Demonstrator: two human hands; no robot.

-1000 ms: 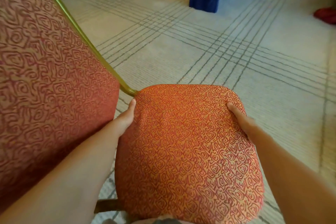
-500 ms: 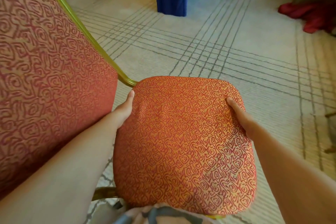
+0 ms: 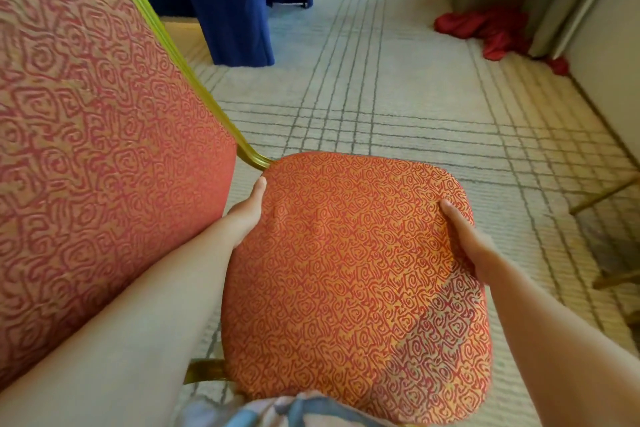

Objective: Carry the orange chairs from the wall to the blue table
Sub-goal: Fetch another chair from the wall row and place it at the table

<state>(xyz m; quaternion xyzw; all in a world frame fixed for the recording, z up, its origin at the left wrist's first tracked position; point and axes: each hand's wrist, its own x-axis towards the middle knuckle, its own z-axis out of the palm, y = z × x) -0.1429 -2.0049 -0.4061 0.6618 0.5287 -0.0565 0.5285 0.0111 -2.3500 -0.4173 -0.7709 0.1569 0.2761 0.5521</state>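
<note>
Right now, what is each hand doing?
Left hand: grips the left edge of the chair seat, thumb on top.
Right hand: grips the right edge of the chair seat, thumb on top.

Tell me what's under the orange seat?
A gold frame bar pokes out, above lined carpet. The seat hides the legs and the fingers of left hand and right hand.

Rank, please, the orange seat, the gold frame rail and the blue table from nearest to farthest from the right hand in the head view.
1. orange seat: held at its right edge by the right hand.
2. gold frame rail: beyond the seat's left corner.
3. blue table: far ahead on the left.
</note>
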